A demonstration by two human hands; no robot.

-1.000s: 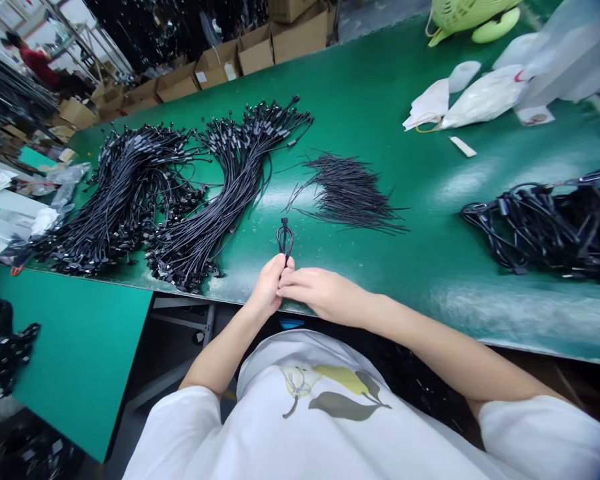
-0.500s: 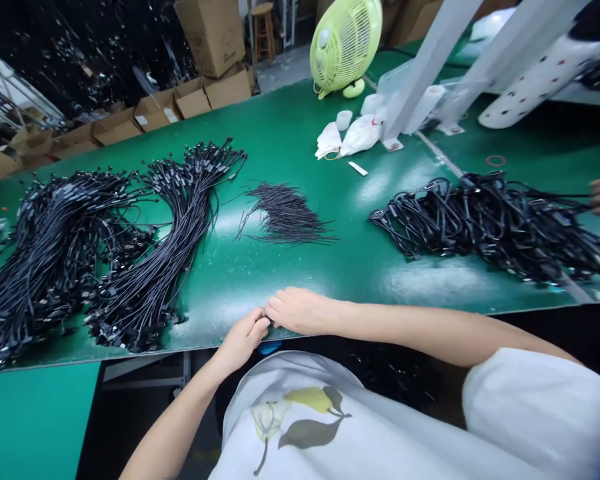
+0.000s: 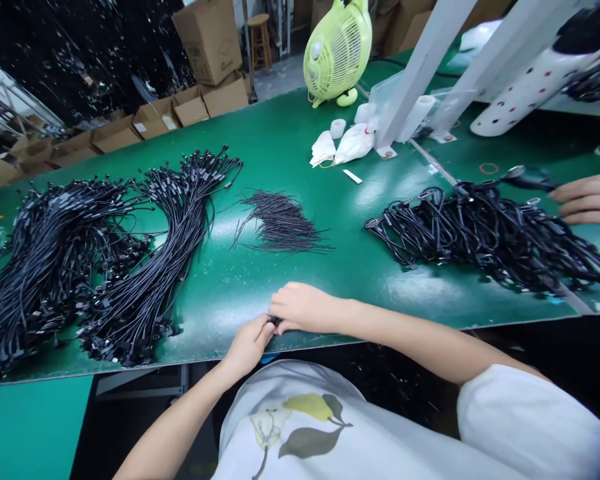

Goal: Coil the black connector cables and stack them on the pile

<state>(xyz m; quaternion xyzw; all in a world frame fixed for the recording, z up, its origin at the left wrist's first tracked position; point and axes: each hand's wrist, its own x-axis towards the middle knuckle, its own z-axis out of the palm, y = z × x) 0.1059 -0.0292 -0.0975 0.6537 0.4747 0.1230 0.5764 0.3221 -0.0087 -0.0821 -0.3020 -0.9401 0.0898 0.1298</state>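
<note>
Head view shows the left hand point(image 3: 253, 339) and right hand point(image 3: 305, 308) meeting over the near edge of the green table point(image 3: 215, 297), both pinching a small black cable bundle point(image 3: 275, 321) between them; gripping it from two sides probably stops its folds from springing apart. Thin black ties point(image 3: 286, 225) lie in a loose pile just beyond, apparently set there for a short reach. Two sheaves of long black cables point(image 3: 180, 230) rest to the left, strands roughly parallel, which likely limits tangling. A heap of folded cables point(image 3: 450, 230) sits to the right, well apart from the sheaves, seemingly so the two kinds do not mix.

Fingers cover most of the bundle, so whether a tie circles it cannot be told. The outer sheaf runs out of frame. A co-worker's hand point(image 3: 593, 199) is cut off at the right edge; whether it grips the dark cable end point(image 3: 527, 177) beside it is unclear.
</note>
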